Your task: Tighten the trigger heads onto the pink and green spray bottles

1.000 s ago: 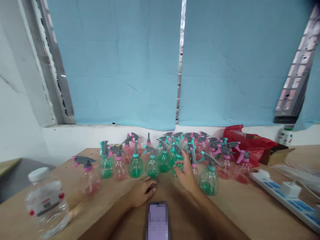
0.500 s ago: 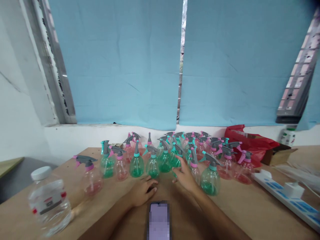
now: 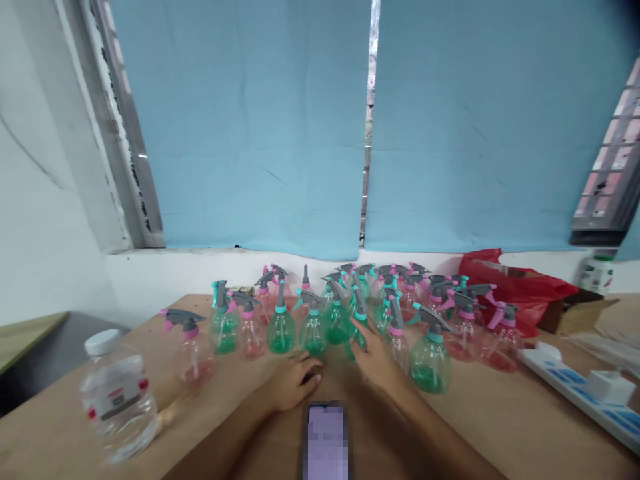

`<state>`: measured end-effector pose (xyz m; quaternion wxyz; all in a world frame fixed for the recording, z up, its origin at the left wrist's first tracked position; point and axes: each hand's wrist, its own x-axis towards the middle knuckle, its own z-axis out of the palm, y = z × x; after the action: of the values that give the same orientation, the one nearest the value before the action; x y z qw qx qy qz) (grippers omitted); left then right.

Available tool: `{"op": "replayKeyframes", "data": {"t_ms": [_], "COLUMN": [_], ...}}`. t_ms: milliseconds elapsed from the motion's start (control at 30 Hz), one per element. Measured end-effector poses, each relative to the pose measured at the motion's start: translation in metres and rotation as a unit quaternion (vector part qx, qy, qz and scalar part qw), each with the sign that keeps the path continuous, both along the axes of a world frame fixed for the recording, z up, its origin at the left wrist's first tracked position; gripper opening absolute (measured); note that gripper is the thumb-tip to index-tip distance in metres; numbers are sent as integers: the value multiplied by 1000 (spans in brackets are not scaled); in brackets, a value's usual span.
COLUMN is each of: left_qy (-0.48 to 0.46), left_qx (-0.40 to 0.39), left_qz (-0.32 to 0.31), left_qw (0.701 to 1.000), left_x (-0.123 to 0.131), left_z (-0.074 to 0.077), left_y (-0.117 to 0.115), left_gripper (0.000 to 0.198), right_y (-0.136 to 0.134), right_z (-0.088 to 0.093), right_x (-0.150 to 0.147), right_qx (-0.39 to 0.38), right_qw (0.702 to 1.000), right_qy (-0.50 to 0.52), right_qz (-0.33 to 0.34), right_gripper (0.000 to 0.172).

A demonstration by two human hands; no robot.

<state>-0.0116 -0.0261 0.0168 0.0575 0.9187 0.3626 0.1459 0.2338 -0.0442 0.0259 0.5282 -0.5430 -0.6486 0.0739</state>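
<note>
Several small green and pink spray bottles with grey triggers stand bunched at the back of a brown table (image 3: 500, 427). My right hand (image 3: 377, 360) reaches into the bunch with its fingers spread around a green spray bottle (image 3: 356, 327), touching it. My left hand (image 3: 295, 380) rests on the table just in front of the row, fingers loosely curled, holding nothing. A larger green bottle (image 3: 429, 360) stands right of my right hand, and a pink bottle (image 3: 193, 350) stands apart at the left.
A phone (image 3: 327, 443) lies between my forearms. A clear water bottle with a white cap (image 3: 117, 400) stands at the front left. A white power strip (image 3: 585, 393) lies at the right, with a red bag (image 3: 520, 290) and a cardboard box behind it. Blue blinds cover the window.
The view has shifted slightly, so everything sits a little further right. My right hand has dropped lower in the bunch of bottles. My left hand has stayed put.
</note>
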Motion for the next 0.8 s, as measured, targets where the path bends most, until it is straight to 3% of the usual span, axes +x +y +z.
{"op": "replayKeyframes", "data": {"t_ms": [267, 533, 700, 800], "left_qy": [-7, -4, -4, 0], "left_qx": [0, 9, 7, 4], "left_qz": [-3, -6, -9, -2], "left_qw": [1000, 1000, 1000, 1000], "left_x": [0, 0, 1, 2], "left_z": [-1, -2, -2, -2], "left_y": [1, 1, 2, 2], "left_gripper": [27, 24, 22, 23], "right_y": [-8, -20, -13, -5], "right_z": [-1, 2, -9, -13], "right_x": [-5, -18, -25, -29], "right_qx": [7, 64, 79, 79], "right_qw": [997, 993, 996, 993], "right_qy": [-71, -104, -6, 84], "right_qz": [-41, 1, -27, -24], "right_gripper": [34, 17, 16, 35]}}
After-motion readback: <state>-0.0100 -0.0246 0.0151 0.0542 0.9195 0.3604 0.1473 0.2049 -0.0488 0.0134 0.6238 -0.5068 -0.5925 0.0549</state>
